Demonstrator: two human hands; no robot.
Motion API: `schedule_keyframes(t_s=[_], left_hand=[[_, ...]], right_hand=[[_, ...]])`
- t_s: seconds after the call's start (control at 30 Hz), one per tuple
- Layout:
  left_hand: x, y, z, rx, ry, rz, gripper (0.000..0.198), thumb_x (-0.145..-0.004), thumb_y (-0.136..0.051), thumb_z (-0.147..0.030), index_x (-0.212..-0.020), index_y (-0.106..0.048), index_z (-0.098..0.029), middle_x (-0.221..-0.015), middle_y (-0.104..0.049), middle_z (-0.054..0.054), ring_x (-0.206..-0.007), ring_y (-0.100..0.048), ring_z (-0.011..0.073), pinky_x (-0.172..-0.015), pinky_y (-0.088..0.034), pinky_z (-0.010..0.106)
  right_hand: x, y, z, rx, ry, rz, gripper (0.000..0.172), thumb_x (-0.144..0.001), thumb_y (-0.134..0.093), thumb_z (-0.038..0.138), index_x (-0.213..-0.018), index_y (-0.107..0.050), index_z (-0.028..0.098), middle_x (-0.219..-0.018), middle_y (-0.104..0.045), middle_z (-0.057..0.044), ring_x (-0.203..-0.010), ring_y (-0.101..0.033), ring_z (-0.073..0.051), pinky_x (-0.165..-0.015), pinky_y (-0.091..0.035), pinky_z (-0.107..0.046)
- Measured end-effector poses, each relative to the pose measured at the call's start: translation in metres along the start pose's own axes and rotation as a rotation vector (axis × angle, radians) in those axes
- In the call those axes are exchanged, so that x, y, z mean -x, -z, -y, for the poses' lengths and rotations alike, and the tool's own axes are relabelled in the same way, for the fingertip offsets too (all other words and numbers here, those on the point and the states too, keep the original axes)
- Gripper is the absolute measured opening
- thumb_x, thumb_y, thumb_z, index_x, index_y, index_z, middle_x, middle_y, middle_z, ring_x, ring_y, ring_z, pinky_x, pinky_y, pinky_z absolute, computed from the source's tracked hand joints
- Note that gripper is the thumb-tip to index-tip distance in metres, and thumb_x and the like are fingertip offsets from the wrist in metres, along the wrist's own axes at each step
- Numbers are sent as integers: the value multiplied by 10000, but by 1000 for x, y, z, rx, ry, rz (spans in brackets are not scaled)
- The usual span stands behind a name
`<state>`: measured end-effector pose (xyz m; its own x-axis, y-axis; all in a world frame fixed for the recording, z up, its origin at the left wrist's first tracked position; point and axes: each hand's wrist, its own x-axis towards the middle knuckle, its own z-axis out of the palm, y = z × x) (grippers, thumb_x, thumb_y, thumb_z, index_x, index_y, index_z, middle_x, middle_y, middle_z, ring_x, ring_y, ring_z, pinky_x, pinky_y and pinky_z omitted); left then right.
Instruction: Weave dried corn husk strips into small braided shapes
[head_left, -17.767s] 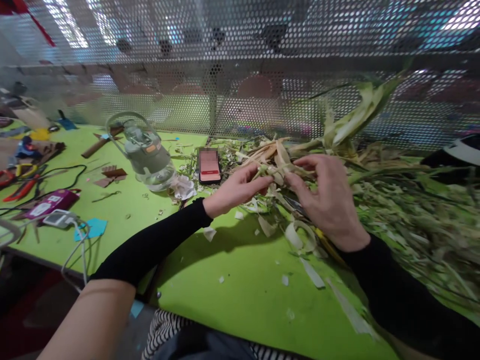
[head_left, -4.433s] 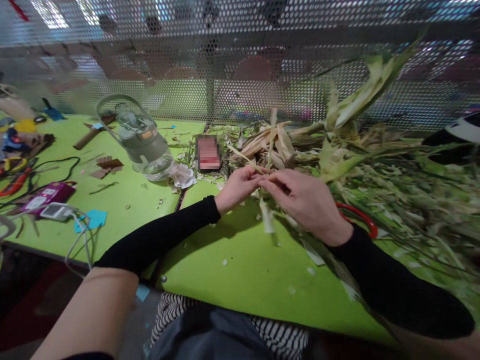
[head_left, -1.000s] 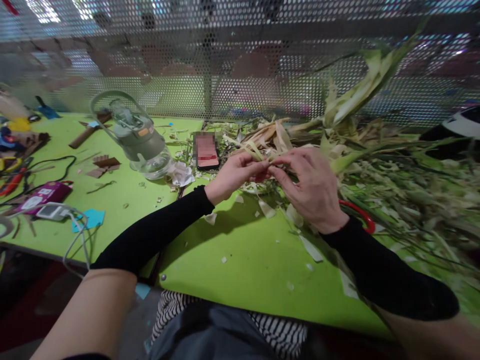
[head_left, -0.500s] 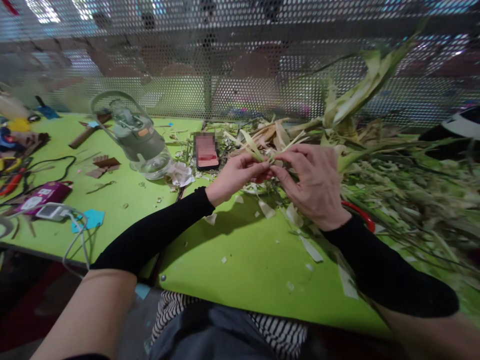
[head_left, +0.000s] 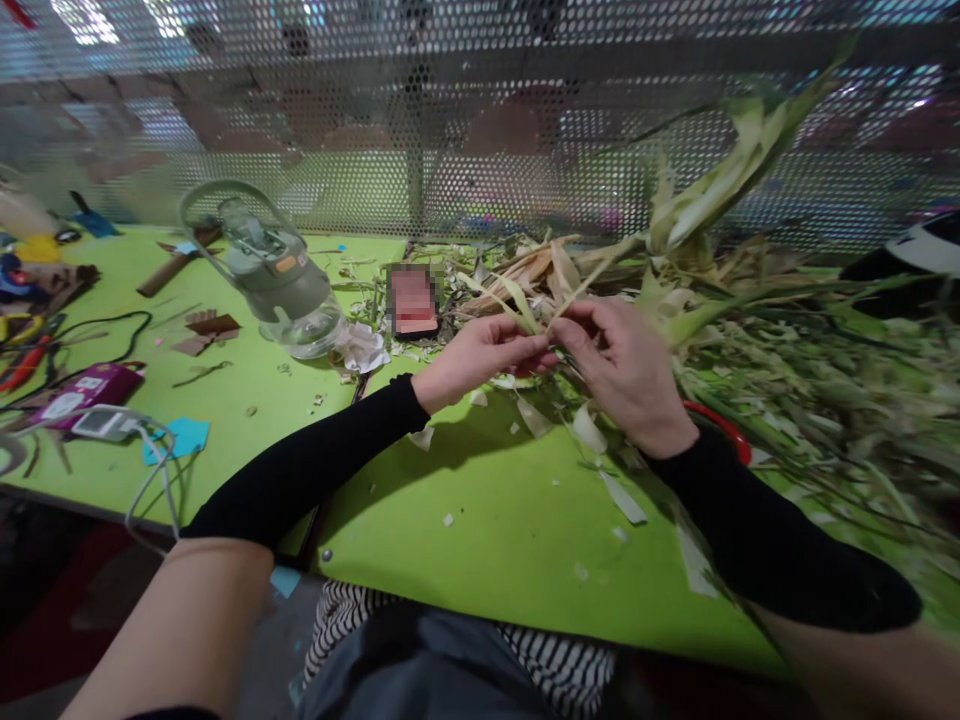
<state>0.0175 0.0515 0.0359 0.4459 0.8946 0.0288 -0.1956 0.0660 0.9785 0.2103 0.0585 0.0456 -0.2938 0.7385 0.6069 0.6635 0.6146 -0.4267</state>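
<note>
- Left hand (head_left: pixel 480 358): fingers drawn together, with thumb and fingertips pinching the lower end of the leaf strips (head_left: pixel 523 304). A black sleeve covers the arm to the wrist.
- Right hand (head_left: pixel 622 372): fingers curled, with thumb and forefinger nipping the same strips. Its fingertips meet those of the left hand.
- Leaf strips: held clear of the table at the meeting point of both hands. From the pinch they fan upward and away. One pale green blade leans out beyond the left hand, and a thinner one slants off above the right knuckles.
- Leaf pile (head_left: pixel 795 390): a heap of green and dry brown blades just beyond the right hand and to its outer side. Whether it touches the hand cannot be told.
- Red loop (head_left: pixel 720 428): just beside the right wrist, partly hidden by the sleeve and the pile.
- Cut scraps (head_left: pixel 622 497): scattered on the green table (head_left: pixel 465 520) beneath both hands.
- Phone (head_left: pixel 412 300): flat on the table, near and beyond the left hand.
- Clear bottle (head_left: pixel 274 280): tilted, well apart on the left hand's outer side.
- Perforated screen (head_left: pixel 450 130): upright beyond both hands.
</note>
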Motion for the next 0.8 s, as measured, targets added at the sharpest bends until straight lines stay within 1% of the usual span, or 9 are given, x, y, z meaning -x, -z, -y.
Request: schedule_keyframes(t_s=[0.13,0.27,0.37,0.43,0.5,0.57,0.63,0.73,0.8], left_hand=[[0,0,1,-23,36,27,189,-960,-676,-286,-917,-670,-102,-927,-776,81,-782,-686,92,-869,-543,310],[-1,1,1,-102,49,78,96,-935,-651,-185,-913,-686,-98,-889,-746,61,-796,-673,96,-853,-534,299],[1,0,1,-210,4,115,72,-869,-700,-165,-874,-668,-101,-818,-688,28,-774,-633,99,-781,-505,273],[2,0,1,-231,-45,143,119,-864,-711,-205,-846,-648,-106,-813,-657,20,-770,-606,98,-772,-494,274],[3,0,2,-190,-75,172,196,-917,-668,-292,-858,-649,-106,-849,-661,36,-793,-604,102,-812,-503,294],[2,1,5,-151,-91,195,296,-957,-632,-391,-912,-670,-101,-905,-690,63,-815,-611,107,-846,-508,315],[0,2,7,-140,-96,212,360,-939,-667,-458,-971,-685,-100,-965,-723,88,-831,-622,112,-856,-512,324],[-2,3,9,-124,-83,217,373,-897,-734,-460,-983,-693,-100,-1001,-751,106,-849,-647,119,-876,-527,331],[-1,2,7,-86,-57,210,357,-894,-744,-441,-975,-696,-97,-982,-755,107,-866,-672,128,-907,-539,343]], right_hand=[[3,-1,4,-146,-17,-29,176,-954,-642,396,-923,-738,253,-913,-735,-66,-828,-668,-246,-743,-529,-414],[3,3,11,-170,77,57,156,-941,-666,370,-886,-755,254,-922,-743,-62,-899,-679,-254,-824,-544,-444],[3,6,16,-171,30,137,145,-921,-680,356,-872,-747,237,-905,-723,-54,-832,-662,-225,-763,-529,-401],[2,8,18,-172,-23,160,120,-902,-691,338,-868,-729,229,-864,-709,-46,-772,-645,-211,-713,-511,-379],[2,10,19,-162,-63,156,101,-902,-677,316,-898,-720,226,-851,-708,-47,-745,-637,-207,-695,-502,-371],[1,12,19,-134,-73,154,129,-922,-649,322,-941,-729,222,-881,-723,-59,-750,-641,-209,-706,-505,-374],[-1,15,18,-108,-59,164,175,-943,-626,351,-953,-742,221,-907,-735,-65,-762,-650,-211,-716,-510,-375],[-2,16,15,-111,-23,181,183,-944,-637,371,-922,-752,230,-909,-741,-59,-779,-666,-209,-710,-519,-367],[-1,15,15,-108,16,148,147,-940,-648,343,-929,-757,246,-916,-743,-53,-806,-676,-214,-726,-529,-372]])
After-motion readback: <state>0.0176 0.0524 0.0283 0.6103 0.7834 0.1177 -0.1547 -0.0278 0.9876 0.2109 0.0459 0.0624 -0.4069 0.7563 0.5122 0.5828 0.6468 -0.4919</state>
